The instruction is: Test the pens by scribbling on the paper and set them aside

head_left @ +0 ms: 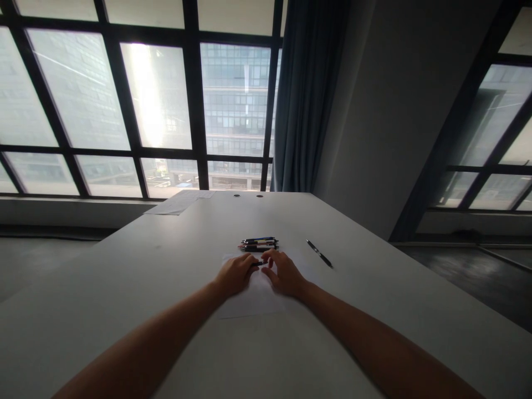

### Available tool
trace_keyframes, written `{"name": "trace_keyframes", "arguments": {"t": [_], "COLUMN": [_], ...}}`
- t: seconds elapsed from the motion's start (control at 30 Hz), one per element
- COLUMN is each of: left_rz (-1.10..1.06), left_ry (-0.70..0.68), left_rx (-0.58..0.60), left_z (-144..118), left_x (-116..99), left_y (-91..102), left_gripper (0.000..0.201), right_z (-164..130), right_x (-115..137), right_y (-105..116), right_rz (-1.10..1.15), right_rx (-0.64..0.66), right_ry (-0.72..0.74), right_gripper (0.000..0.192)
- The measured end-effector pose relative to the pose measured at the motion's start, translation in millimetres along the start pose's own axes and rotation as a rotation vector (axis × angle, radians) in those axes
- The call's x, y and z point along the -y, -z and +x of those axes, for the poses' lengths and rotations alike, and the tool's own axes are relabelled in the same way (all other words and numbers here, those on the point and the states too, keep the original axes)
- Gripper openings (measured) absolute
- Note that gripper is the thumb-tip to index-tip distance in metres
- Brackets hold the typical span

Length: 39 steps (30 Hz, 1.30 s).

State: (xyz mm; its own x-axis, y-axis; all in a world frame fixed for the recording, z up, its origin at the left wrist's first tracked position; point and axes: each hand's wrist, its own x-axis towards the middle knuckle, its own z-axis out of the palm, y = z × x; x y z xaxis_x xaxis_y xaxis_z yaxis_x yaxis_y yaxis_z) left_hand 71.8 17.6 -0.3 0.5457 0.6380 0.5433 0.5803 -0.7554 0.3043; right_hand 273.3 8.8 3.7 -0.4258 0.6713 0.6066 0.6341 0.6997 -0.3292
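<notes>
A dark pen (260, 263) lies crosswise between my two hands, just above a white sheet of paper (255, 302). My left hand (236, 274) is closed around the pen's left part, which its fingers hide. At the other end, the curled fingers of my right hand (285, 272) meet the pen, with the thumb a little below it. Just beyond my hands, several pens (260, 244) lie side by side in a bunch, pointing left and right. One more black pen (319, 253) rests alone and slanted to the right of my right hand.
The long white table (174, 260) stretches away toward the windows. Papers (177, 205) lie at its far left edge. Two dark round cable holes (260, 195) sit near the far end. Beyond stand a blue curtain (303, 100) and a grey wall column (382, 111).
</notes>
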Motion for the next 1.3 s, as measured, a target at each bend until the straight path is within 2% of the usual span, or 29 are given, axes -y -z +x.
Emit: {"name": "trace_keyframes", "arguments": {"t": [0.17, 0.27, 0.43, 0.53, 0.7, 0.8, 0.93, 1.1, 1.3], "left_rz": [0.056, 0.068, 0.079, 0.075, 0.085, 0.077, 0.086, 0.077, 0.084], "left_ry": [0.009, 0.002, 0.004, 0.013, 0.014, 0.011, 0.017, 0.032, 0.039], "left_rx": [0.008, -0.008, -0.002, -0.009, 0.003, 0.002, 0.021, 0.016, 0.0], "left_z": [0, 0, 0, 0, 0, 0, 0, 0, 0], "left_x": [2, 2, 2, 2, 2, 1, 1, 2, 3], "left_y": [-1.7, -2.1, -1.3, -1.4, -1.5, -0.6, 0.3, -0.9, -2.7], "left_gripper": [0.018, 0.015, 0.015, 0.014, 0.015, 0.014, 0.015, 0.015, 0.014], "right_z": [1, 1, 1, 2, 1, 1, 2, 2, 6], "right_x": [-1, -2, -2, -2, -3, -4, -3, -2, -9], "right_y": [0, -1, -1, -1, -1, -3, -2, 1, 8], "right_rz": [0.022, 0.049, 0.103, 0.128, 0.113, 0.137, 0.162, 0.196, 0.153], "right_rx": [-0.015, -0.013, -0.014, -0.037, -0.007, -0.022, 0.001, -0.062, -0.139], "right_ry": [-0.047, -0.062, -0.076, -0.082, -0.112, -0.099, -0.114, -0.08, -0.121], "right_gripper": [0.007, 0.014, 0.006, 0.013, 0.002, 0.019, 0.004, 0.009, 0.007]}}
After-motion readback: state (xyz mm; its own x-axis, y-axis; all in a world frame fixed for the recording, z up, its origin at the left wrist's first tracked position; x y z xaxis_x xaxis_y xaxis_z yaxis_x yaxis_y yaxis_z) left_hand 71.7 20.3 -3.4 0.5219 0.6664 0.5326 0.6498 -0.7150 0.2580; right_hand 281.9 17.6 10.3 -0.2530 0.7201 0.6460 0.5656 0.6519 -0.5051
